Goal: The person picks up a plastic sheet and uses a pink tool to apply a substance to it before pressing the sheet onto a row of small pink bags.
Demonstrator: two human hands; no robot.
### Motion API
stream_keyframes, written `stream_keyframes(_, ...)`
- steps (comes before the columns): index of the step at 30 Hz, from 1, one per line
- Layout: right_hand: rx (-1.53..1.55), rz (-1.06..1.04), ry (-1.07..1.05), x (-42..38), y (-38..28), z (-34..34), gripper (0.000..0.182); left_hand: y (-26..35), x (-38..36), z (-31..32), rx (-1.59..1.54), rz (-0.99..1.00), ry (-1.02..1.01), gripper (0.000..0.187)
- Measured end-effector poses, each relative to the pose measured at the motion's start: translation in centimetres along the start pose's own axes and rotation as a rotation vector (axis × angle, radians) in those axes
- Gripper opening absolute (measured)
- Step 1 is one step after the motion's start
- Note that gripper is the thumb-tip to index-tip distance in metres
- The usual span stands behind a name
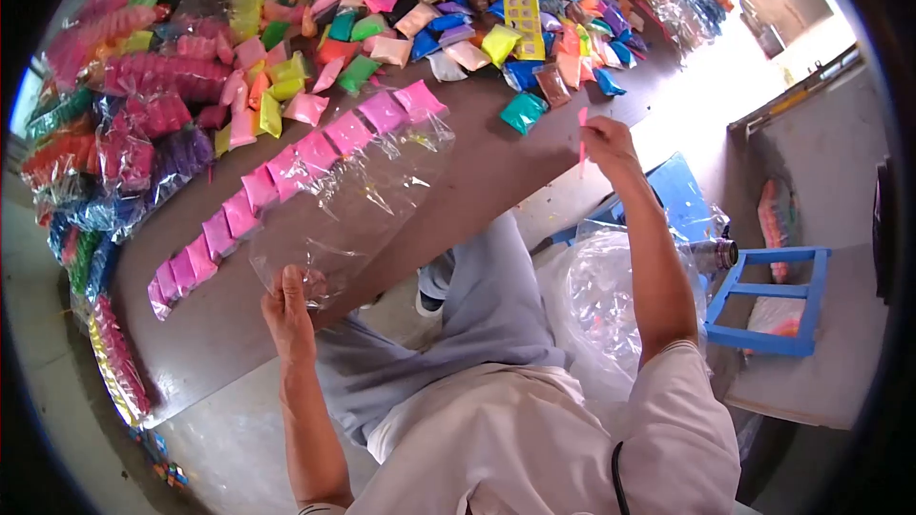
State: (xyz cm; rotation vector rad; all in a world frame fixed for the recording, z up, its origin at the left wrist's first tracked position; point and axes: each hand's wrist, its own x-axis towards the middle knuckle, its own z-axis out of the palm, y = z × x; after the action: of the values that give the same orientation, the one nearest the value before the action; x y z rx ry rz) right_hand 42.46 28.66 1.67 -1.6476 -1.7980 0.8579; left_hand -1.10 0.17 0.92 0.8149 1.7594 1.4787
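Observation:
Near the table's front edge, my left hand [290, 309] pinches one end of a large clear plastic bag [367, 198]. The bag stretches away over the tabletop, see-through and wrinkled. Along its far side lies a slanting row of pink and violet packets [286, 170], and the bag overlaps some of them in this view. Raised at the right, over the table's edge, my right hand [611, 145] closes its fingers on a thin pink strip [582, 141] held upright. A teal packet [524, 113] lies on the table left of that hand.
A heap of colourful packets [391, 24] covers the back of the brown table [458, 181], with yellow moulded trays [523, 24] among them. Bagged bundles [143, 124] pile at the left. On my right are a clear sack [596, 300], a dark bottle [714, 254] and a blue stool frame [773, 300].

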Motion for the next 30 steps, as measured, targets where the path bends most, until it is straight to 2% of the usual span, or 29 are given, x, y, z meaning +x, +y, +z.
stream_keyframes(2,-0.082,0.030,0.237,-0.6,1.2,-1.1,0.014,0.0,0.0,0.1,0.055,0.057,0.008,0.046)
stream_keyframes(3,0.229,0.070,0.243,-1.4,0.0,-1.4,0.017,-0.2,0.1,0.0,0.053,0.059,0.002,0.046)
stream_keyframes(4,0.228,0.071,0.247,-2.2,-1.3,-1.6,0.017,-0.5,0.2,-0.3,0.098,0.075,-0.004,0.046)
stream_keyframes(6,0.589,0.109,0.172,-3.7,-3.6,-2.0,0.029,-1.0,0.2,-0.2,0.147,0.090,-0.012,0.046)
stream_keyframes(7,0.547,0.059,0.140,-4.3,-4.1,-1.9,0.036,-1.1,0.2,-0.1,0.133,0.088,0.000,0.045)
stream_keyframes(12,0.759,0.046,0.005,-5.6,-5.8,0.5,0.037,0.1,-0.5,0.6,0.086,0.079,0.047,0.045)
stream_keyframes(14,1.238,0.029,-0.243,-7.3,-9.6,1.1,0.037,-0.4,-0.5,0.4,0.161,0.132,0.018,0.045)
stream_keyframes(15,1.364,-0.040,-0.361,-7.9,-10.4,1.3,0.038,-0.6,-0.6,0.4,0.165,0.130,0.025,0.045)
stream_keyframes(16,1.366,-0.037,-0.367,-8.2,-10.8,2.0,0.038,-0.9,-0.7,0.5,0.209,0.139,0.017,0.045)
stream_keyframes(18,1.088,-0.167,-0.207,-8.7,-11.6,3.6,0.035,-0.9,-1.1,0.8,0.252,0.145,0.006,0.044)
stream_keyframes(19,0.750,-0.184,-0.129,-9.2,-12.1,4.1,0.026,-0.8,-1.4,1.1,0.271,0.195,-0.011,0.042)
stream_keyframes(20,0.748,-0.182,-0.129,-9.6,-12.4,4.8,0.026,-0.8,-1.6,1.4,0.289,0.244,-0.028,0.039)
stream_keyframes(22,0.572,-0.087,0.048,-10.1,-12.6,6.4,0.027,-1.1,-1.8,1.7,0.334,0.317,-0.025,0.036)
stream_keyframes(23,0.436,-0.165,0.134,-10.1,-12.1,7.4,0.033,-1.2,-1.8,1.7,0.381,0.392,-0.020,0.033)
stream_keyframes(27,0.354,-0.226,0.165,-9.3,-11.6,8.6,0.032,-1.0,-1.8,1.3,0.408,0.342,-0.016,0.030)
stream_keyframes(29,0.294,-0.547,0.216,-9.7,-12.5,8.4,0.025,-0.9,-1.8,1.4,0.345,0.294,-0.015,0.031)
stream_keyframes(30,0.299,-0.549,0.213,-9.7,-13.3,8.2,0.025,-1.1,-1.7,1.4,0.349,0.294,-0.010,0.031)
